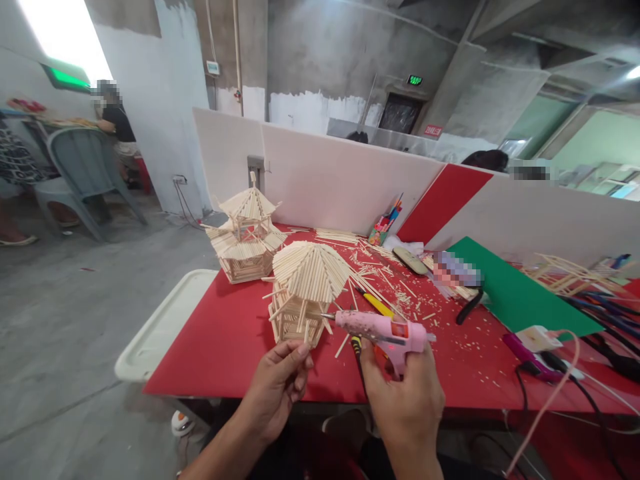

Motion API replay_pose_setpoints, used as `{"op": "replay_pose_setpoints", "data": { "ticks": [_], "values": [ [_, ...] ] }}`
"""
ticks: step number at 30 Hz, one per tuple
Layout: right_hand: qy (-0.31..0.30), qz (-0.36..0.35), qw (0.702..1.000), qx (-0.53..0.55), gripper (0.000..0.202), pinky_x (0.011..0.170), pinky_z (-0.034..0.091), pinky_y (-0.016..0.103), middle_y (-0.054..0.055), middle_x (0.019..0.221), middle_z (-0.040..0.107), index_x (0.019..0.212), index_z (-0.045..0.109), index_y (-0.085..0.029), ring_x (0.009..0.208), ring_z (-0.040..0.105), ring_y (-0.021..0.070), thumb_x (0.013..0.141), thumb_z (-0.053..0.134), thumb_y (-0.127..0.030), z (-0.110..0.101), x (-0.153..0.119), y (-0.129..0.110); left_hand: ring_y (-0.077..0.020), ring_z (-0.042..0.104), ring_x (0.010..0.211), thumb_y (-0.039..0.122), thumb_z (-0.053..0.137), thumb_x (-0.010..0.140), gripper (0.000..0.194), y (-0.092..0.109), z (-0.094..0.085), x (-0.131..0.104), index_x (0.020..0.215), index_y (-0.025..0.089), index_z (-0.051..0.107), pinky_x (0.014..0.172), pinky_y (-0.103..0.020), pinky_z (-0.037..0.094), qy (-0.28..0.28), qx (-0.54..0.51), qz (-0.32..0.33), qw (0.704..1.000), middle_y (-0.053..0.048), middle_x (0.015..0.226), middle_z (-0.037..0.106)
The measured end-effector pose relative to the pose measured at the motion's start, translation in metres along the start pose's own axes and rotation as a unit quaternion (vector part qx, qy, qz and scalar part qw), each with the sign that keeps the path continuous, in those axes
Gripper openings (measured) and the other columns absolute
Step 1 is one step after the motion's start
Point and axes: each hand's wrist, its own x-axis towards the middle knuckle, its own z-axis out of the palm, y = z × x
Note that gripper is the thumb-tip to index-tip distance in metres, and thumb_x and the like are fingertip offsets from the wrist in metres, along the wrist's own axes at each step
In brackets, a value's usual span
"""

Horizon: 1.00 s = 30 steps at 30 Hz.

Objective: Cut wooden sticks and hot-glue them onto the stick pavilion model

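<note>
My right hand [403, 393] is wrapped round the handle of a pink glue gun [380, 331], whose nozzle points left at the front of a small wooden-stick pavilion [313, 273]. In front of that pavilion, my left hand [285, 377] pinches a short wooden stick [307, 332] upright between thumb and fingers. The pavilion stands on the red table [225, 360] and has a pleated stick roof over a railed base. Behind it to the left is a second, two-tiered stick pavilion [249, 233]. Whether the nozzle touches a stick is unclear.
Scattered sticks and scraps [373, 267], a yellow cutter [375, 302] and a pen box [384, 225] lie beyond the pavilion. At right are a green mat [520, 287], a power strip [533, 360] and cables. A white partition [320, 177] edges the table. A person [120, 123] sits far left.
</note>
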Motion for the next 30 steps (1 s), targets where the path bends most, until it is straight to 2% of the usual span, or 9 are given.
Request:
{"op": "replay_pose_setpoints", "data": {
  "ticks": [4,8,13,20,30],
  "values": [
    [0.01,-0.058,0.998,-0.019,0.028,0.056,0.045,0.025,0.007,0.08,0.061,0.102,0.054,-0.016,0.07,0.06,0.0176,0.081,0.061,-0.033,0.008,-0.003,-0.007,-0.0006,0.04,0.035,0.032,0.081,0.06,0.028,0.004,-0.005,0.0,0.067,0.014,0.062,0.036,-0.013,0.028,0.009,0.008,0.003,1.0,0.003,0.054,0.061],
    [0.003,-0.076,0.997,0.018,0.034,0.069,0.048,0.025,0.009,0.094,0.065,0.112,0.051,-0.015,0.086,0.062,0.0182,0.081,0.06,-0.024,0.013,-0.005,-0.018,-0.0018,0.039,0.034,0.036,0.08,0.06,0.029,0.011,-0.011,0.003,0.064,0.014,0.063,0.033,-0.014,0.027,0.045,0.051,0.059,0.996,0.003,0.052,0.06],
    [0.013,-0.07,0.997,0.017,0.035,0.067,0.048,0.024,0.008,0.096,0.065,0.115,0.053,-0.018,0.083,0.064,0.0175,0.081,0.058,-0.021,0.02,-0.007,-0.024,-0.0034,0.041,0.035,0.038,0.081,0.058,0.03,0.017,-0.015,0.009,0.064,0.013,0.066,0.032,-0.014,0.029,0.077,0.084,0.091,0.989,0.001,0.052,0.061],
    [0.019,-0.097,0.995,0.009,0.032,0.069,0.048,0.025,0.007,0.091,0.065,0.113,0.054,-0.019,0.082,0.064,0.0176,0.081,0.06,-0.019,0.022,-0.006,-0.028,-0.0043,0.042,0.036,0.039,0.078,0.062,0.029,0.018,-0.015,0.014,0.064,0.012,0.069,0.032,-0.015,0.03,0.058,0.09,0.098,0.989,0.0,0.051,0.06],
    [0.041,-0.129,0.99,-0.035,0.031,0.071,0.046,0.025,0.006,0.089,0.065,0.11,0.058,-0.019,0.078,0.063,0.0162,0.079,0.061,-0.015,0.022,-0.012,-0.03,-0.004,0.042,0.033,0.037,0.08,0.057,0.029,0.022,-0.01,0.018,0.062,0.013,0.065,0.031,-0.015,0.031,0.05,0.076,0.09,0.992,-0.001,0.054,0.063]
  ]
}}
